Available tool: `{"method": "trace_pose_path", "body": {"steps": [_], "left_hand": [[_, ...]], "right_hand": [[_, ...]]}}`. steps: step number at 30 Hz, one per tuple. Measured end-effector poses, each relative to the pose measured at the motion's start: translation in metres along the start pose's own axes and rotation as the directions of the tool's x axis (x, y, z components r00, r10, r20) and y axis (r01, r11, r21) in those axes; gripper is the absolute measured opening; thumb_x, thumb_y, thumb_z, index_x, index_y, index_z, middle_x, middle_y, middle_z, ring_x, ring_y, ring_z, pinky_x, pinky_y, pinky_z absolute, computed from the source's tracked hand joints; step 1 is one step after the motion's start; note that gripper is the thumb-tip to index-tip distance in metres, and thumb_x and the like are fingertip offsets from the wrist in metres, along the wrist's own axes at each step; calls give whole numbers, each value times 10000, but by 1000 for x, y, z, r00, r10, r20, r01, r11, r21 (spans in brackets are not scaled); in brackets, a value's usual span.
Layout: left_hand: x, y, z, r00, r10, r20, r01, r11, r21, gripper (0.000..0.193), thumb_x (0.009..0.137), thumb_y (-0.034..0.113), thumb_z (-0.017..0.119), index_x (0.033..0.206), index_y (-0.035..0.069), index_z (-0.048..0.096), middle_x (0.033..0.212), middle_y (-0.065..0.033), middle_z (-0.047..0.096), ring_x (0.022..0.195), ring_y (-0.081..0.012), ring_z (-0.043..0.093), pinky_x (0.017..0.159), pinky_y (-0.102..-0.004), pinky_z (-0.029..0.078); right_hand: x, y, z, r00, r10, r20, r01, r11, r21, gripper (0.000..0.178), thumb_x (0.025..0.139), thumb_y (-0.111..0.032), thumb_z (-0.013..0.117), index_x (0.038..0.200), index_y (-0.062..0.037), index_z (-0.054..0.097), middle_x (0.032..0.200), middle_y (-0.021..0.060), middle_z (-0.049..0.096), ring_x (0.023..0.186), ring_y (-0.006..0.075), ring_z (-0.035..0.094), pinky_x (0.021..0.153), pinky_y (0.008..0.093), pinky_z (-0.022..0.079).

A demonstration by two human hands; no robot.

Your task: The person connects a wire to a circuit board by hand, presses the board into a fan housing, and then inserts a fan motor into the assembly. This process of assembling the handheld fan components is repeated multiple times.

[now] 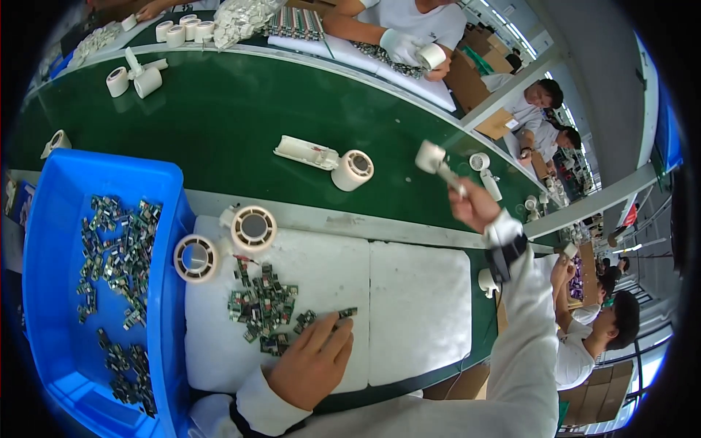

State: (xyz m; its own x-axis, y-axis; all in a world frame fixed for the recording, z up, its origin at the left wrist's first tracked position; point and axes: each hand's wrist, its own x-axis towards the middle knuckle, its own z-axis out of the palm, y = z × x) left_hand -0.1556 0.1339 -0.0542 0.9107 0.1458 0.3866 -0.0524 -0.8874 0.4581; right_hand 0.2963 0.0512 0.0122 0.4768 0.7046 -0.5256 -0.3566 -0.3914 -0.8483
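My left hand (314, 363) reaches over the white foam pad (418, 310), its fingers bent down onto a small green circuit board (348, 312) that sticks out past the fingertips. The thumb is hidden underneath. Beside those fingers lies a loose pile of similar circuit boards (264, 303). Out over the green conveyor belt, my right hand (475, 206) is closed round the handle of a white plastic handheld-fan housing (432, 157), its round head pointing up and left. Two round white fan housings (253, 228) rest at the pad's far left corner, next to the blue bin.
A blue bin (164, 292) at left holds many circuit boards (120, 248). More white housings lie on the belt (234, 109), one with its handle uncovered (310, 153). Across the belt a gloved co-worker (400, 45) holds a white part. Other people sit along the right.
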Motion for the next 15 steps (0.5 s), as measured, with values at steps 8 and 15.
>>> {"method": "trace_pose_path", "body": {"steps": [8,15], "left_hand": [[-15,-2,16,995,-16,95,19,999,-31,527,874,136,589,1342,-106,568,1478,-206,506,1353,-419,473,1138,-551,403],[-17,-6,8,992,-17,128,34,990,-138,489,886,196,575,1272,-102,619,1455,-217,513,1346,-423,478,1123,-549,416]], "right_hand": [[259,-74,-13,928,-128,-349,233,932,276,366,1087,-440,480,990,-93,543,723,11,520,534,123,416,465,285,347],[302,-83,57,928,-143,-344,83,980,-182,531,1016,-661,490,1197,-166,558,760,-18,561,566,110,450,484,267,353]]}}
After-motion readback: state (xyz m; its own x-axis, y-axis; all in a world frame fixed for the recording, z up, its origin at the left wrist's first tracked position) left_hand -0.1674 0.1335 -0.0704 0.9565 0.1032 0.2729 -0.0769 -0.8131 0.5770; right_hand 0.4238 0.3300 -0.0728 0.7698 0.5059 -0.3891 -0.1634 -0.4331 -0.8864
